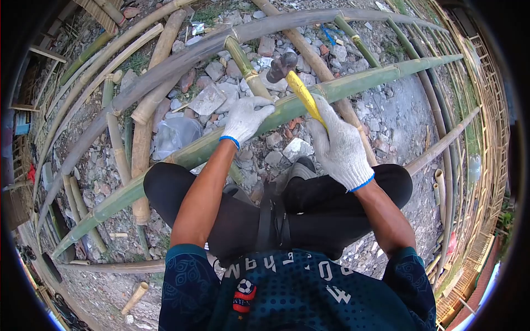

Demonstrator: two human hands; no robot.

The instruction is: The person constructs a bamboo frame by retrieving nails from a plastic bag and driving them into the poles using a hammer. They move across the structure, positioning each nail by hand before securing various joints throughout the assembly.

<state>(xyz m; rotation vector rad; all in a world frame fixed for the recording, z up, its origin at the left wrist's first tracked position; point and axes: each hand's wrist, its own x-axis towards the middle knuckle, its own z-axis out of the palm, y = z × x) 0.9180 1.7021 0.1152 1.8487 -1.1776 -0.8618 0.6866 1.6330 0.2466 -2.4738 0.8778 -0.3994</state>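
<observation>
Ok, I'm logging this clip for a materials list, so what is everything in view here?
Hammer: one, yellow handle with dark head, raised over the green pole, held in the right hand.
Long green bamboo pole: one, green, running across the frame in front of the knees.
Grey bamboo pole: one long, grey, arching behind the green one.
Short cross piece: one, yellow-green, lying across the green pole by the left hand.
Other bamboo poles: many, tan and green, lying around; count unclear.
Rubble: many grey and reddish stones on the ground.
Bamboo lattice: tan, at the right edge.
Left hand: white glove, resting on the green pole.
Right hand: white glove, gripping the hammer handle.
</observation>
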